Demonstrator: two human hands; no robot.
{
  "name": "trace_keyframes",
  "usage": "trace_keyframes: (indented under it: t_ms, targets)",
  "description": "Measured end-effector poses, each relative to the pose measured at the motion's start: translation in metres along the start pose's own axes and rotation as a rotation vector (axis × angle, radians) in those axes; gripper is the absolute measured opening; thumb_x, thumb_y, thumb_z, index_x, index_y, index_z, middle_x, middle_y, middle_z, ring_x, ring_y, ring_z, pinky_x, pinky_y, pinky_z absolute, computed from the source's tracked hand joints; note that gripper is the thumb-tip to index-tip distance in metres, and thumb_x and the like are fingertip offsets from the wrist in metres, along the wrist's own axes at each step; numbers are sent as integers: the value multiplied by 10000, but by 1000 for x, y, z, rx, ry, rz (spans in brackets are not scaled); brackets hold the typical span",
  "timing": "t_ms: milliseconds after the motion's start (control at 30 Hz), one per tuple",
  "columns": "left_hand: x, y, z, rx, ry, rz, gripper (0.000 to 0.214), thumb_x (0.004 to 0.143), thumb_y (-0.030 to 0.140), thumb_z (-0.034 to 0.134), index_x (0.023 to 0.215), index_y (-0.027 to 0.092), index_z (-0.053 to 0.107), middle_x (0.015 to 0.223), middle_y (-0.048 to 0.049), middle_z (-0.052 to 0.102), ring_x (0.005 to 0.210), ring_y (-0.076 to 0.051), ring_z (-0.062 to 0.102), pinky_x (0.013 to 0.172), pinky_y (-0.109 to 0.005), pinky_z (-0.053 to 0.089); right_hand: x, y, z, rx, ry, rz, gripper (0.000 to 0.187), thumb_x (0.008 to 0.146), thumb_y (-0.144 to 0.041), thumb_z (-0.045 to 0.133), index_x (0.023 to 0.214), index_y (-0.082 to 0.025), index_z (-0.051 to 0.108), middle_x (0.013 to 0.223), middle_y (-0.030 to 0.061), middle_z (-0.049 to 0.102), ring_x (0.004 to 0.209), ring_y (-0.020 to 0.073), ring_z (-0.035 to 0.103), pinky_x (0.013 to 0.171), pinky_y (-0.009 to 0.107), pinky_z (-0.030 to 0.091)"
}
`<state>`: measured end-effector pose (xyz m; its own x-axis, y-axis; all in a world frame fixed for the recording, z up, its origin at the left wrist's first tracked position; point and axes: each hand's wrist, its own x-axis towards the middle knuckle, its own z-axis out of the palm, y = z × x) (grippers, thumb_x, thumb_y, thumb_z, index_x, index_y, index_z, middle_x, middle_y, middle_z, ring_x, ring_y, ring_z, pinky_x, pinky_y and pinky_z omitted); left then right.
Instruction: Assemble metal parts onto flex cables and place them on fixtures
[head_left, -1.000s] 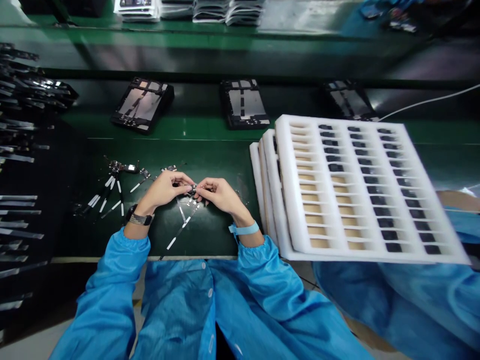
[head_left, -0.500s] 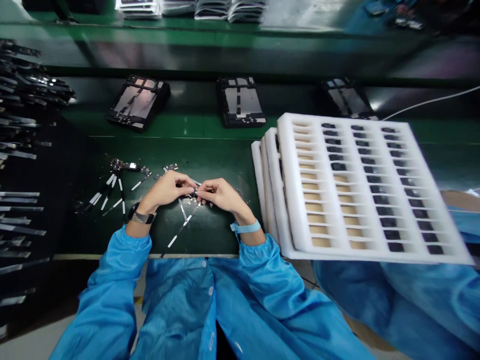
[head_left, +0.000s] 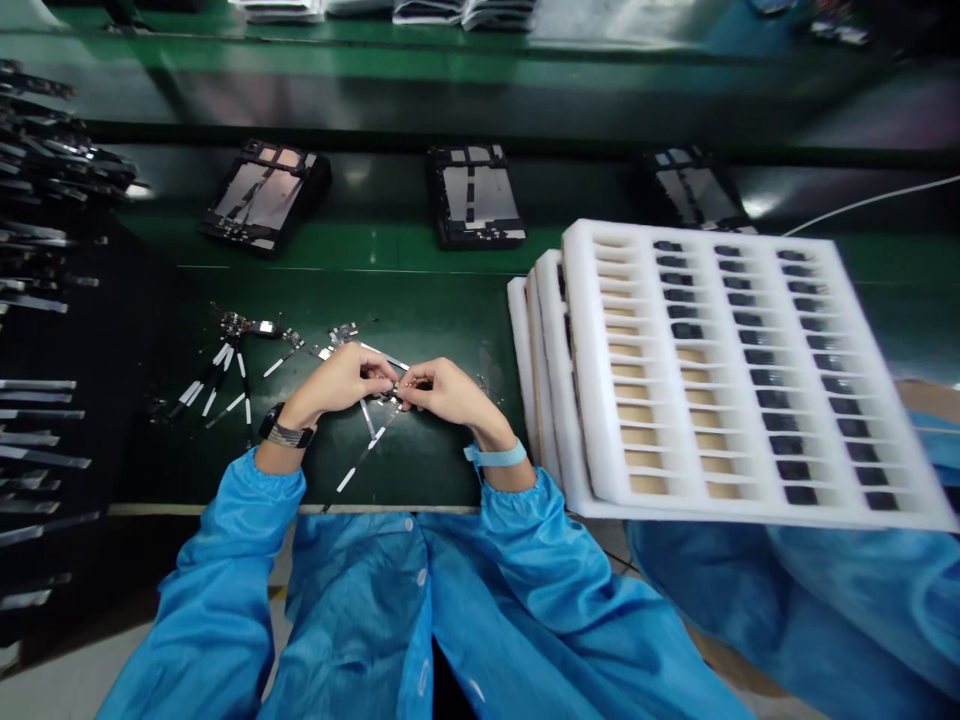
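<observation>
Both hands meet over the green bench (head_left: 442, 470), fingertips nearly touching. My left hand (head_left: 346, 380), with a watch (head_left: 276, 425) on its wrist, pinches a small circuit board with flex strips (head_left: 391, 396). My right hand (head_left: 444, 388), wearing a light blue wrist strap (head_left: 499, 455), pinches the same small board from the other side. Fingers cover most of the board. A black-and-white flex strip (head_left: 361, 458) trails below it toward the bench's front edge. Behind my left hand lie more small boards (head_left: 343, 332). Farther left is a cluster of boards and flex strips (head_left: 234, 325).
White foam trays (head_left: 609, 400) are stacked at the right, with dark parts in many slots. Several black phone housings (head_left: 480, 195) stand along the back. A dark rack of flex strips (head_left: 41, 415) borders the left. Another person's blue clothing (head_left: 840, 600) shows at the right.
The camera view has shifted slightly. My hands stay together at the small board, with the fingertips a little adjusted and the right fingers closer in.
</observation>
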<state>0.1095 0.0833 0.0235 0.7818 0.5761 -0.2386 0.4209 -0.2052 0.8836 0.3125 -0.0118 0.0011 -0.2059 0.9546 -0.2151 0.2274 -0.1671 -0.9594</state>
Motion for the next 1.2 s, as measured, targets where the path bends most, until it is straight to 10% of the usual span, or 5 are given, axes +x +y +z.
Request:
trace_keyframes:
  t_ms: [1200]
  targets:
    - [-5,-2,-4,-333,14,-47,156,762,269,866,867,153,861,744,-82,793,632,-159,682,648,-275,554,-3,-1,-2,273,-48,29,350,851,-486,851,873,-146,771,821,104,813,671,169,704,526,229,465]
